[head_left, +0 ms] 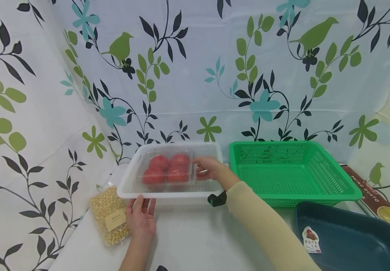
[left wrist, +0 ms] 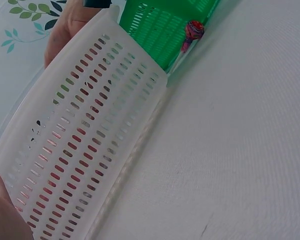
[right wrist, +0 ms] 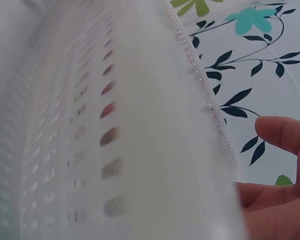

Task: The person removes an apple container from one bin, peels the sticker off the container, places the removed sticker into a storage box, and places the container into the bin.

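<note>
A white plastic basket [head_left: 167,195] with slotted walls stands at the back of the table. Inside it lies a clear plastic box [head_left: 152,154] of several red tomatoes [head_left: 179,174]. My left hand [head_left: 141,220] holds the basket's front rim near its left corner, a fingertip showing over the edge. Above the basket's right part, my right hand [head_left: 210,168] has its fingertips right at the box's right end. Thumb and fingers of that hand stand apart in the right wrist view, with nothing visible between them. The slotted wall [right wrist: 140,125] fills most of that view.
Right of the white basket stands a green basket [head_left: 259,196]. A dark blue tray [head_left: 354,241] with a sticker lies nearer, beside a brown pasta packet [head_left: 367,190]. A bag of yellow kernels [head_left: 108,216] lies left. A wrapped lollipop [left wrist: 194,30] leans by the green basket.
</note>
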Motion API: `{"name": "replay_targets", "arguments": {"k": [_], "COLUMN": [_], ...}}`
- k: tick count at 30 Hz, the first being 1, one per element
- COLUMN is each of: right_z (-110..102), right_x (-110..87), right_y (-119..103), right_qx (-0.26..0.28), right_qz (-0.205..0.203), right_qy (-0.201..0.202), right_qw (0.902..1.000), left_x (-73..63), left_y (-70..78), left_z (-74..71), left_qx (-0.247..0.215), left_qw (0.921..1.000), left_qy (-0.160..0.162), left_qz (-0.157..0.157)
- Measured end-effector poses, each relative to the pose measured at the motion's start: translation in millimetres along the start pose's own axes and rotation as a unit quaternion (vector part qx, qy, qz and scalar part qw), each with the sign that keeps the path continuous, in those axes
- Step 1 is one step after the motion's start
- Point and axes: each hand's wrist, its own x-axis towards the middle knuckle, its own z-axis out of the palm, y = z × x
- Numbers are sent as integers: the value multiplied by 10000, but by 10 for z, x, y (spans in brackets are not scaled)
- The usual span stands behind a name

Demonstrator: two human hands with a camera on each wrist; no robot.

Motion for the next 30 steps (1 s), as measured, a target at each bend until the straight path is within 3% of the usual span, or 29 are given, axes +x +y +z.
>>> {"name": "replay_targets", "arguments": {"k": [15, 30], "right_z": [-51, -290], "right_x": [-96, -537], "right_y": [-95, -302], "right_qx": [-301, -533], "right_qz": [-108, -710], "right_qy": [-219, -836], "right_qw": [9992, 9925], "left_x": [-7, 3], "left_y": [7, 19], "left_z": [-4, -7], "left_qx": [33, -114], "left_qw": [10000, 9999], "left_qy": [31, -50], "left_qz": [-62, -47]}}
